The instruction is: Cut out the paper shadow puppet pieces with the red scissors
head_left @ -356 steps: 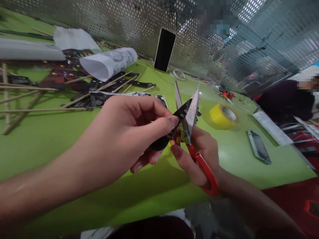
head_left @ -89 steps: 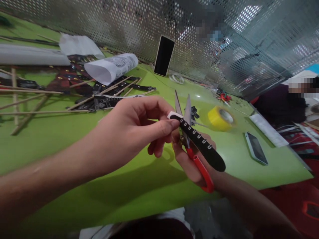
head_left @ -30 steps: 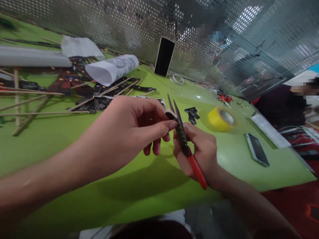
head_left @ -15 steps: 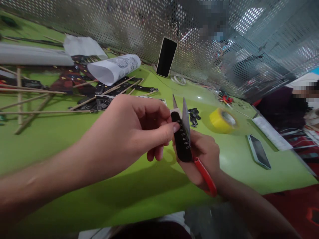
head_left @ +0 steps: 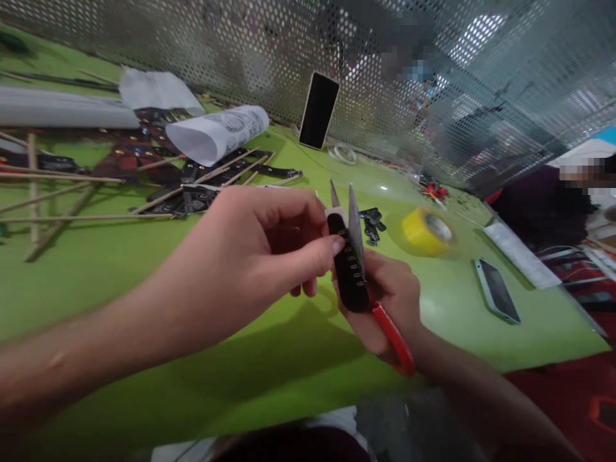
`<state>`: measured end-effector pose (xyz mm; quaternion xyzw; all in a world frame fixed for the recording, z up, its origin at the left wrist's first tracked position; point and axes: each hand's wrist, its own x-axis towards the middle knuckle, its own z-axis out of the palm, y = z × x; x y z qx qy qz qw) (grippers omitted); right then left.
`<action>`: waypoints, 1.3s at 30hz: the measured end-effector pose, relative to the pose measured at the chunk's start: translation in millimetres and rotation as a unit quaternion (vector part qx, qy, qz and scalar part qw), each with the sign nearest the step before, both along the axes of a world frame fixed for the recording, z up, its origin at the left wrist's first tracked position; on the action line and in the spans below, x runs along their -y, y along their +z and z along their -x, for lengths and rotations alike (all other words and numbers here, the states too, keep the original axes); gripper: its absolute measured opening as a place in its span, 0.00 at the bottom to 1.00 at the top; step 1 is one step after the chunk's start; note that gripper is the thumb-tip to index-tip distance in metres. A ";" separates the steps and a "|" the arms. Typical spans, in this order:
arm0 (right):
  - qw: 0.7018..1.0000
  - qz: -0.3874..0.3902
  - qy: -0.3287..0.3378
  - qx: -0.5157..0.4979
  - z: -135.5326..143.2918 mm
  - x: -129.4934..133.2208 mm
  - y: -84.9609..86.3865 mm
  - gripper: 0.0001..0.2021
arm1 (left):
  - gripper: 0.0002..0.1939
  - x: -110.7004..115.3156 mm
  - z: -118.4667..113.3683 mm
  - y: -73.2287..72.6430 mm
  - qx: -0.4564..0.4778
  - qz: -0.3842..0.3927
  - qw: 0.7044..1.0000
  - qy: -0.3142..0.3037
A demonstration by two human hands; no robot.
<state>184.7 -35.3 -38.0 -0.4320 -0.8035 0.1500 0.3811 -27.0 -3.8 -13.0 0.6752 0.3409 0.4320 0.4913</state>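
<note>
Our left hand (head_left: 269,250) is nearly closed, thumb and bent forefinger pinching the black strip (head_left: 352,282) near its upper end. We hold the strip in the air above the green table (head_left: 202,385), slanting down to the right, its row of small white marks facing us; a pale layer shows behind its top. Our right hand (head_left: 397,289) is curled around the red handles of the scissors (head_left: 392,337). The blades point up and stand parted, the strip beside the right one; we cannot tell whether they touch it.

Beyond our hands we see black scraps (head_left: 373,224) in a small heap, then yellow tape (head_left: 427,232), with a phone (head_left: 497,290) lying to its right. On the left lie sticks (head_left: 86,217), and behind them a paper roll (head_left: 219,133). Farther back a tablet (head_left: 319,110) leans upright near the mesh (head_left: 216,51).
</note>
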 end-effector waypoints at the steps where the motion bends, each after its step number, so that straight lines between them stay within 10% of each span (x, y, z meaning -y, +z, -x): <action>1: 1.000 0.003 -0.011 0.000 -0.6 0.0 -0.9 0.08 | 0.10 -0.2 -1.2 -1.0 -0.001 -0.006 1.000 -0.001; 39: 0.982 0.121 0.063 -0.132 -1.2 -1.7 -2.5 0.09 | 0.10 13.1 -12.9 1.2 0.104 0.051 0.990 0.074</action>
